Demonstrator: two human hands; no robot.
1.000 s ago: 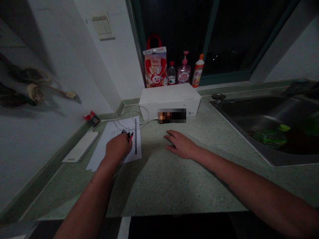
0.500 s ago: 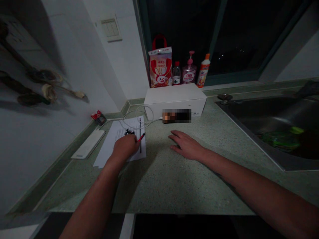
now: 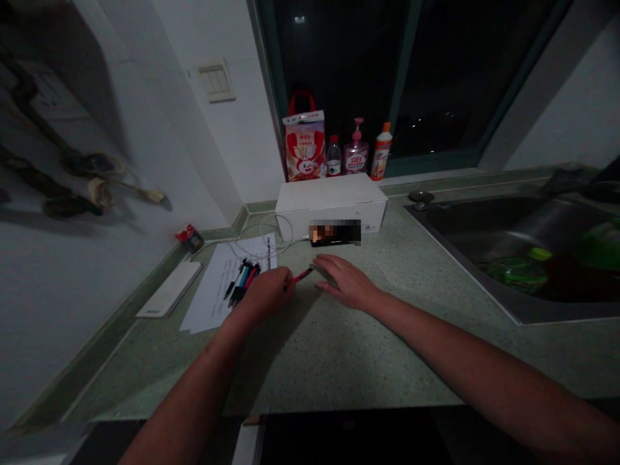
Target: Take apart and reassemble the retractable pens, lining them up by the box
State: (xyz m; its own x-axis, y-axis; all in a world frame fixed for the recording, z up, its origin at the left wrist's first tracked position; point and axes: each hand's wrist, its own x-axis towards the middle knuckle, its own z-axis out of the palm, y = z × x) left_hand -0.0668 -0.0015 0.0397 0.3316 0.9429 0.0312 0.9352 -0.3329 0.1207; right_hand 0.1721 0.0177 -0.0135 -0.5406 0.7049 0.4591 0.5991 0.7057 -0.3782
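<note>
My left hand (image 3: 268,289) is closed around a red pen (image 3: 302,276), whose dark tip points right toward my other hand. Close by on the right, my right hand (image 3: 346,281) is open over the counter, fingers stretched and thumb apart, holding nothing. The pen's tip is near its fingertips; whether they touch is hard to tell. Several pens (image 3: 241,279) in black, blue and red lie in a bunch on printed paper sheets (image 3: 208,297), left of my left hand and partly hidden by it.
Behind my hands a phone (image 3: 334,243) with a blurred screen leans against a white box (image 3: 334,194), a white cable (image 3: 290,243) running to it. A white flat slab (image 3: 169,289) lies at left. Bottles (image 3: 356,155) stand at the window; a sink (image 3: 484,226) is right.
My left hand has moved right, off the paper, carrying the red pen toward my right hand. The bunch of pens now shows. The view has shifted slightly.
</note>
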